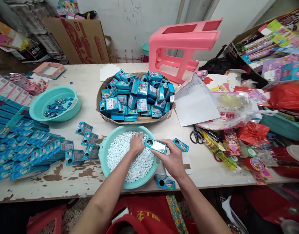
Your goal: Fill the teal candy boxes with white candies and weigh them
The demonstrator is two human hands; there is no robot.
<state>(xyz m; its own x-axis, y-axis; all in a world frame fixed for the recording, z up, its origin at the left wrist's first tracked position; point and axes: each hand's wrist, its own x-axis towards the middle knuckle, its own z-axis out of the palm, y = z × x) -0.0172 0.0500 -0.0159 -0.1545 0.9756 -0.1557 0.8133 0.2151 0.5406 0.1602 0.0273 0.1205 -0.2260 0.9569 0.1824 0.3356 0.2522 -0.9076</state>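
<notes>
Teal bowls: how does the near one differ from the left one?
The near bowl is heaped with white pellets; the left bowl holds some dark round pieces. The left hand rests in the near bowl; nothing touches the left bowl. Both are teal, round and upright on the table.

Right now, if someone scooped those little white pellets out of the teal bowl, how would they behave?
The white pellets are small and loose, so they would probably slip through a loose grip and scatter or roll. Heaped in the teal bowl, they likely shift like gravel under the left hand.
</notes>
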